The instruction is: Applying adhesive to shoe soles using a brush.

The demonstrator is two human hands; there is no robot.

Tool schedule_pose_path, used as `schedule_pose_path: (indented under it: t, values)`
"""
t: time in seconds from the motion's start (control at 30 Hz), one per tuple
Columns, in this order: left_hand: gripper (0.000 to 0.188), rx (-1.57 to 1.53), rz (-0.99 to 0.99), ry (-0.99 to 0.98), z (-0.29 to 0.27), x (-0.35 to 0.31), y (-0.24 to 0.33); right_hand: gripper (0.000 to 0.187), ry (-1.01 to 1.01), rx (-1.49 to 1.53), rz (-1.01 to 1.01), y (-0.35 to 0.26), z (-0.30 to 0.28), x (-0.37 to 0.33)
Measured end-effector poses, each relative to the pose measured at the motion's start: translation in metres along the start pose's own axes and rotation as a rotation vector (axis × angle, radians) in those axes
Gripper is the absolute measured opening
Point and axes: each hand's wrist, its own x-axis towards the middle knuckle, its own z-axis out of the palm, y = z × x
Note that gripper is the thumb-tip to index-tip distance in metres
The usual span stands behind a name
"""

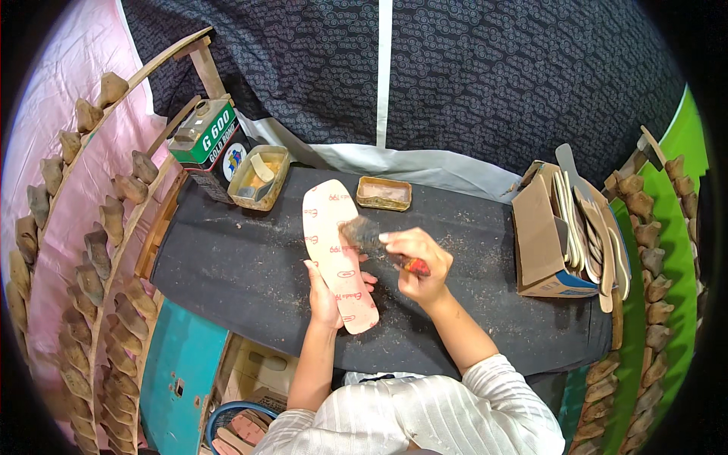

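My left hand (326, 296) is closed around the lower half of a pale pink insole board (334, 265) with red print, thumb on its left edge and fingertips showing at the right. In my right hand (418, 262) is a brush with a red handle (413, 265); its dark bristles (362, 232) touch the board's upper right part. Beyond the board lies a small rectangular dish (384, 194) with pale residue. To its left stands a grimy open container (259, 177) holding a spreader-like tool and yellowish stuff.
A metal can (205, 148) stands at the back left of the black-covered table (455, 303), which is strewn with crumbs. On the right, a cardboard box (542, 235) is packed with sole-shaped pieces. Racks of wooden shoe lasts (96, 250) line both sides. Below left, a blue basket (220, 421) holds pink pieces.
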Motion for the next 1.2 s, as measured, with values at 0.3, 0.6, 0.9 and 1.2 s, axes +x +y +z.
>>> schedule_pose_path:
  t: [0.3,0.6,0.9,1.2]
  values:
    - [0.084,0.007,0.005,-0.046,-0.006,0.006,0.001,0.035,0.077,-0.049,-0.083,0.008,0.003,0.011]
    - [0.076,-0.009,0.279,0.237,-0.026,0.008,0.021,0.031,-0.258,0.250,-0.002,-0.031,0.027,-0.044]
    - [0.073,-0.101,0.390,0.384,-0.036,0.003,0.047,0.035,-0.491,0.188,0.095,-0.010,-0.007,-0.043]
    - [0.077,-0.125,0.299,0.323,-0.034,-0.006,0.037,0.035,-0.144,-0.220,0.224,0.114,-0.009,-0.011]
